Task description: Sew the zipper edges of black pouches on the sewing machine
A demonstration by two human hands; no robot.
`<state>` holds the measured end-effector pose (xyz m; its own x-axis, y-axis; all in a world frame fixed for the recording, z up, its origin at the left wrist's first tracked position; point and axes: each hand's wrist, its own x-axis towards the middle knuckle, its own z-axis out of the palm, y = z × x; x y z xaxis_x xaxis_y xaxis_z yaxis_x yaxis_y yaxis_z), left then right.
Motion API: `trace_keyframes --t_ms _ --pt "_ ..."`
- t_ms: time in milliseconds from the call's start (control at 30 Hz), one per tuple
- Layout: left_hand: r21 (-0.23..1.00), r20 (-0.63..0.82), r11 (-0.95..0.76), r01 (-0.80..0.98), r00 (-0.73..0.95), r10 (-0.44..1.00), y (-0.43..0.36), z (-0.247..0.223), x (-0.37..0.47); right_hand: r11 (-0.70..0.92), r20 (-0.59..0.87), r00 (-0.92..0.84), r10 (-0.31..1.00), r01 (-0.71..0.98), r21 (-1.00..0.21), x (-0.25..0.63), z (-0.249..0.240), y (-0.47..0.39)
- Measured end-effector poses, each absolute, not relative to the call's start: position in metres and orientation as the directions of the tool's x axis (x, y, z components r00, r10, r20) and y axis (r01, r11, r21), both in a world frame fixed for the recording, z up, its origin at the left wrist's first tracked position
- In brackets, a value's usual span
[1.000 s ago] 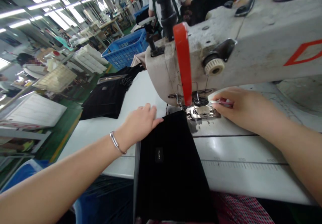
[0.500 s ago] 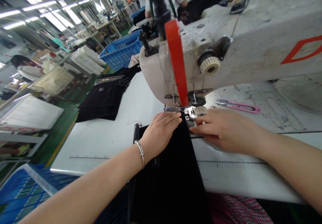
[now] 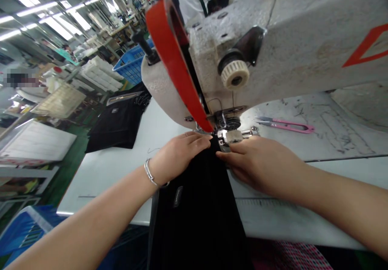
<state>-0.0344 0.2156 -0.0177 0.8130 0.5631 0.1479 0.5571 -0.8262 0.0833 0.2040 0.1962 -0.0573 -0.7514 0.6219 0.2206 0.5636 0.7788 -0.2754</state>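
Two hands flat on black fabric (image 3: 200, 205), left hand (image 3: 176, 157) and right hand (image 3: 257, 161) flanking its edge, pink-handled thread snips (image 3: 286, 124) beyond the right, bare tabletop (image 3: 106, 177) left of the left.

Both hands at a sewing machine (image 3: 281, 55), close to its presser foot (image 3: 223, 140).
The left hand (image 3: 177, 155) lies flat on black fabric (image 3: 200, 217) with a small label (image 3: 178, 196); the right hand (image 3: 260, 165) is at the fabric's right edge, perhaps touching it, though the fingertips are hard to make out. Pink-handled snips (image 3: 286, 125) lie on the white table (image 3: 115, 177) beyond the right hand, and a stack of black pieces (image 3: 117, 120) sits to the left.
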Motion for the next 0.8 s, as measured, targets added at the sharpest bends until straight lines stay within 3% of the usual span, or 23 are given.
trace_keyframes --t_ms 200,533,633,800 --pt "-0.103 -0.074 -0.901 0.422 0.900 0.430 0.216 -0.001 -0.014 0.780 0.210 -0.758 0.618 0.556 -0.288 0.207 -0.058 0.196" --pt "-0.208 -0.047 -0.884 0.419 0.898 0.437 0.209 -0.015 -0.003 0.769 0.189 -0.756 0.627 0.563 -0.302 0.206 -0.057 0.195" --pt "-0.122 -0.017 -0.870 0.478 0.875 0.483 0.209 -0.014 -0.005 0.769 0.168 -0.757 0.632 0.583 -0.264 0.207 -0.059 0.196" --pt "0.132 -0.063 -0.674 0.727 0.684 0.726 0.153 -0.015 -0.008 0.831 0.274 -0.785 0.555 0.510 -0.221 0.209 -0.062 0.197"
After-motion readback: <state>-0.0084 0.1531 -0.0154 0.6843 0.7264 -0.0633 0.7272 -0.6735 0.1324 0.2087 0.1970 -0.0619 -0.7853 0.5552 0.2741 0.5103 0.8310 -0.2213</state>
